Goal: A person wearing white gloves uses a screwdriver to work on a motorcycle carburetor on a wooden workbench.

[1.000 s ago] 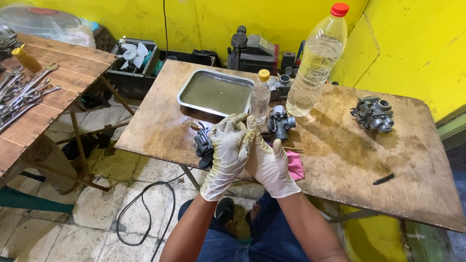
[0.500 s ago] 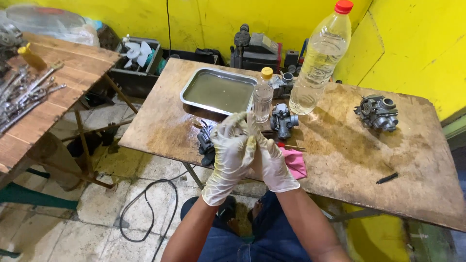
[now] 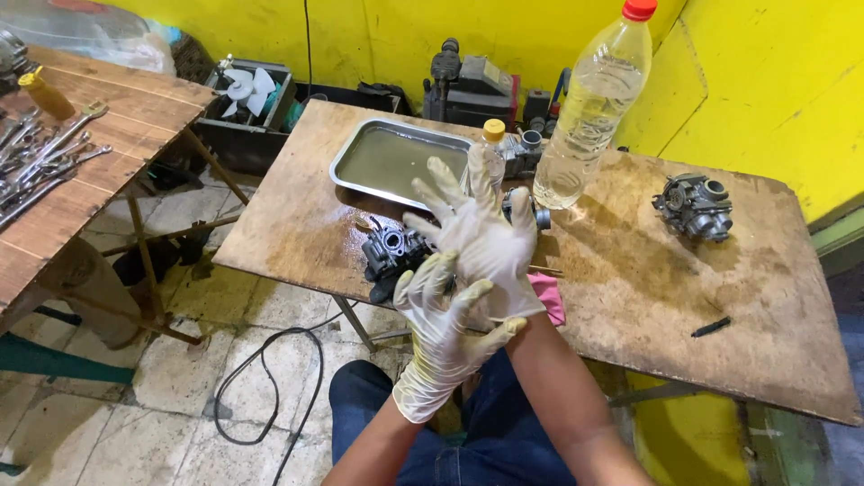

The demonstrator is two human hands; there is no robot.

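We sit at a stained, worn plywood table, both hands in thin, wrinkled white latex gloves. Our right hand is raised with its fingers spread wide, holding nothing; our left hand lies against the right glove's cuff near the wrist, its fingers curled loosely at that edge, though we cannot tell if they pinch it. Just behind the hands, at the table's near edge, sits a dark, knobbly cast-metal carburetor, untouched, and a pink rag lies just beside the right wrist. Farther back a shallow rectangular steel tray holds murky liquid. A tall clear plastic bottle with a red cap stands upright near it, and a second grey carburetor rests well apart to the right.
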